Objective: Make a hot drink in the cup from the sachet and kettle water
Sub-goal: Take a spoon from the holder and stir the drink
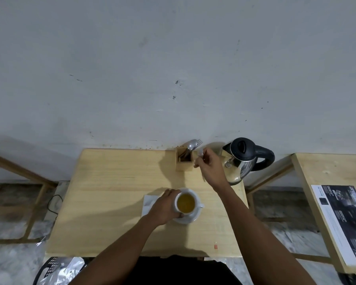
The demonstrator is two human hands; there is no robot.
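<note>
Head view: left hand (164, 207) grips cup (185, 202); right hand (211, 165) lifts spoon (201, 154).

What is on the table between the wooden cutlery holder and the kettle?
In the head view, the right hand lies between the wooden cutlery holder and the kettle. It holds a spoon, bowl end up. Otherwise only bare table shows there.

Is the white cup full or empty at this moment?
Nearly full. The white cup holds a yellow-brown liquid almost up to its rim. It stands upright on its saucer, with the left hand around its side.
</note>
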